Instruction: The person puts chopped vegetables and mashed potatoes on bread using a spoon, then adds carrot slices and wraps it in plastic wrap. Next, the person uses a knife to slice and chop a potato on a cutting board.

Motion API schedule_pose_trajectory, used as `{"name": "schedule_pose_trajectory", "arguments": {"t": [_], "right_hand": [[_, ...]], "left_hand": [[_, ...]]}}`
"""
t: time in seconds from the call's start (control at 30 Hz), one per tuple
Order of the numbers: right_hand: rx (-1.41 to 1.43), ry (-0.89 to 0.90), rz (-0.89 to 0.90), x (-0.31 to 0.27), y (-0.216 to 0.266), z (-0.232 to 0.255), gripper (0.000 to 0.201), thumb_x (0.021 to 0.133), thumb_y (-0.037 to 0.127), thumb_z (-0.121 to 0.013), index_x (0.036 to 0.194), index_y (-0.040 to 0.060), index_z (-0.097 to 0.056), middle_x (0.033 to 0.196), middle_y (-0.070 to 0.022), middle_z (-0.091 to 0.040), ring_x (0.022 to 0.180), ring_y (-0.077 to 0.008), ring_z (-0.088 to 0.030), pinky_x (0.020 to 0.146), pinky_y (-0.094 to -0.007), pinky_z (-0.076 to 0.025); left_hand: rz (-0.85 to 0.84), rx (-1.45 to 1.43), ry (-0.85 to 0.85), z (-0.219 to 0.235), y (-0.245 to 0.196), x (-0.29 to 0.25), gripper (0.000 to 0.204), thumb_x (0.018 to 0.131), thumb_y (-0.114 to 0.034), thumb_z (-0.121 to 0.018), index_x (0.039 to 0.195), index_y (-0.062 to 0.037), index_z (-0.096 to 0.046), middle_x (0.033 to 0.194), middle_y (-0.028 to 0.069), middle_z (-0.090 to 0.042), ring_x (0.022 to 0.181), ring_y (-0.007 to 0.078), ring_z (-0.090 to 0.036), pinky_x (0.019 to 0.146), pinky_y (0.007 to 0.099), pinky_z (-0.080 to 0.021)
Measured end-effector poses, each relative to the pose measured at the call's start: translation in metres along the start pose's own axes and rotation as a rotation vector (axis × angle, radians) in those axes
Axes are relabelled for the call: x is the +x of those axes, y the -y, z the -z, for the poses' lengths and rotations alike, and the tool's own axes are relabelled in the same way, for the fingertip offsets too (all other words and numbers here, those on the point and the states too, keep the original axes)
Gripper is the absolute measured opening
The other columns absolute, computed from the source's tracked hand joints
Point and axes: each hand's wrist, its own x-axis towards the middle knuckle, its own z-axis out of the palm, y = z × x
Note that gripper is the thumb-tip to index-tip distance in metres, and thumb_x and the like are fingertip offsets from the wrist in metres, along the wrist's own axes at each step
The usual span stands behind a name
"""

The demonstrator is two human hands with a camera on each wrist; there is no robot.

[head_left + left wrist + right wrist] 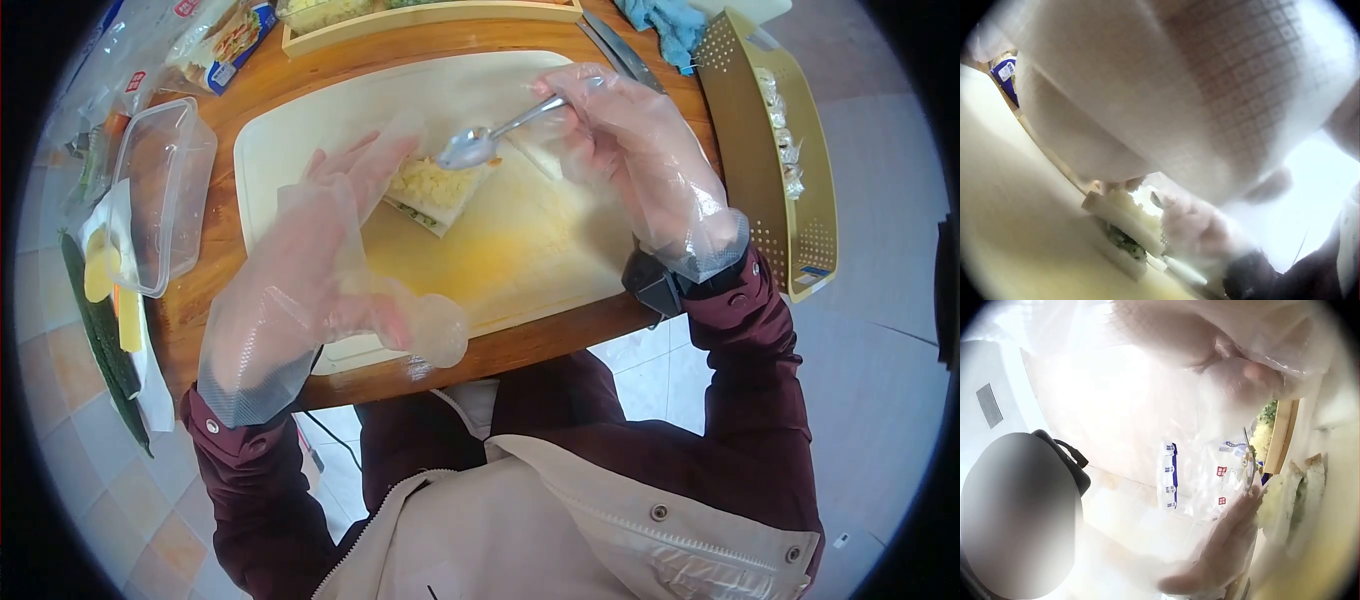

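Note:
On the white cutting board (570, 285) lies a layered sandwich (440, 188), with crumbly yellow filling on top of white bread and a green layer below. My gloved right hand (640, 165) pinches a metal spoon (468, 149) by its handle, its bowl over the filling's far edge. Straight fingers of my gloved left hand (320, 265) reach along the sandwich's left side, the thumb spread toward me. The right wrist view shows the sandwich (1285, 500) side-on and the spoon (1249, 469) above it. In the left wrist view, the glove hides much of the scene.
Left of the board stand a clear plastic container (165, 200) and a cucumber (103, 330) beside yellow pieces on white paper. A wooden tray (430, 16) of fillings lies beyond, with knives (625, 58), a blue cloth (672, 32) and a tan perforated basket (740, 110) to the right.

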Motion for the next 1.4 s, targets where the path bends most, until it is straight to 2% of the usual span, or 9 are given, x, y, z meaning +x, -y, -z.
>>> {"name": "schedule_pose_trajectory", "arguments": {"t": [0.33, 0.63, 0.7, 0.93, 1.03, 1.1, 1.17, 1.23, 1.4], "right_hand": [[0.011, 0.030, -0.049, -0.011, -0.010, -0.014, 0.029, 0.106, 0.028, -0.066, 0.115, 0.0015, -0.074, 0.083, 0.0028, -0.055, 0.075, -0.0079, -0.052, 0.070, -0.0256, -0.046], [-0.190, 0.049, 0.103, -0.024, 0.001, -0.016, 0.031, 0.109, 0.028, -0.063, 0.116, 0.0004, -0.073, 0.084, 0.0027, -0.057, 0.081, -0.0070, -0.052, 0.077, -0.0238, -0.046], [-0.220, 0.077, 0.123, -0.024, 0.001, -0.016, 0.026, 0.108, 0.028, -0.064, 0.117, 0.0052, -0.074, 0.087, 0.0041, -0.061, 0.078, -0.0038, -0.051, 0.074, -0.0218, -0.041], [-0.228, 0.016, 0.165, -0.021, 0.008, -0.011, 0.028, 0.109, 0.029, -0.063, 0.118, 0.0052, -0.074, 0.090, 0.0038, -0.064, 0.079, -0.0033, -0.052, 0.075, -0.0207, -0.043], [-0.235, 0.008, 0.299, 0.003, 0.029, -0.006, 0.028, 0.109, 0.029, -0.062, 0.120, 0.0050, -0.073, 0.092, 0.0029, -0.065, 0.079, -0.0026, -0.052, 0.073, -0.0183, -0.043], [-0.262, -0.023, 0.470, 0.022, 0.051, -0.014, 0.032, 0.108, 0.030, -0.063, 0.115, 0.0017, -0.075, 0.086, 0.0011, -0.062, 0.077, -0.0074, -0.054, 0.074, -0.0234, -0.046], [-0.058, -0.080, 0.253, 0.030, 0.089, -0.052, 0.027, 0.110, 0.022, -0.056, 0.118, -0.0021, -0.067, 0.099, -0.0063, -0.069, 0.084, -0.0162, -0.067, 0.078, -0.0281, -0.055], [-0.210, 0.101, 0.213, 0.080, 0.094, -0.039, 0.028, 0.110, 0.023, -0.056, 0.118, -0.0021, -0.067, 0.098, -0.0047, -0.067, 0.084, -0.0144, -0.067, 0.078, -0.0275, -0.055], [-0.372, 0.040, 0.367, 0.149, 0.092, -0.074, 0.023, 0.108, 0.020, -0.056, 0.110, 0.0011, -0.070, 0.086, -0.0042, -0.065, 0.081, -0.0145, -0.067, 0.074, -0.0307, -0.054]], "left_hand": [[-0.023, 0.123, 0.039, 0.003, -0.008, 0.002, 0.148, 0.052, -0.099, -0.068, 0.160, -0.0010, -0.040, 0.159, 0.0236, -0.047, 0.154, 0.0453, -0.035, 0.128, 0.0608, -0.014], [0.020, 0.141, 0.101, 0.005, -0.020, 0.003, 0.147, 0.052, -0.091, -0.073, 0.164, -0.0045, -0.035, 0.167, 0.0193, -0.040, 0.160, 0.0425, -0.024, 0.129, 0.0592, -0.008], [0.024, 0.161, 0.108, 0.004, -0.020, 0.002, 0.146, 0.053, -0.090, -0.073, 0.164, -0.0041, -0.034, 0.169, 0.0191, -0.037, 0.161, 0.0425, -0.021, 0.129, 0.0590, -0.007], [0.017, 0.178, 0.099, 0.001, -0.021, -0.001, 0.148, 0.055, -0.089, -0.073, 0.165, 0.0004, -0.030, 0.170, 0.0197, -0.035, 0.162, 0.0424, -0.019, 0.130, 0.0580, -0.006], [0.015, 0.144, 0.089, 0.007, -0.019, -0.005, 0.151, 0.053, -0.090, -0.074, 0.165, 0.0016, -0.029, 0.170, 0.0202, -0.034, 0.162, 0.0425, -0.018, 0.130, 0.0578, -0.005], [-0.024, 0.148, 0.049, 0.012, -0.027, -0.005, 0.141, 0.054, -0.066, -0.088, 0.162, 0.0037, -0.030, 0.167, 0.0264, -0.036, 0.158, 0.0503, -0.025, 0.127, 0.0636, -0.018], [-0.005, 0.158, 0.048, 0.015, -0.033, -0.007, 0.141, 0.055, -0.065, -0.088, 0.163, 0.0041, -0.030, 0.167, 0.0267, -0.036, 0.157, 0.0505, -0.025, 0.127, 0.0636, -0.018], [0.016, 0.164, 0.045, 0.019, -0.037, -0.014, 0.141, 0.055, -0.064, -0.088, 0.163, 0.0045, -0.029, 0.167, 0.0269, -0.036, 0.157, 0.0506, -0.025, 0.127, 0.0637, -0.018], [0.184, 0.018, -0.108, 0.024, -0.035, -0.039, 0.144, 0.052, -0.068, -0.089, 0.161, 0.0064, -0.031, 0.163, 0.0290, -0.041, 0.157, 0.0508, -0.026, 0.127, 0.0620, -0.018]]}}
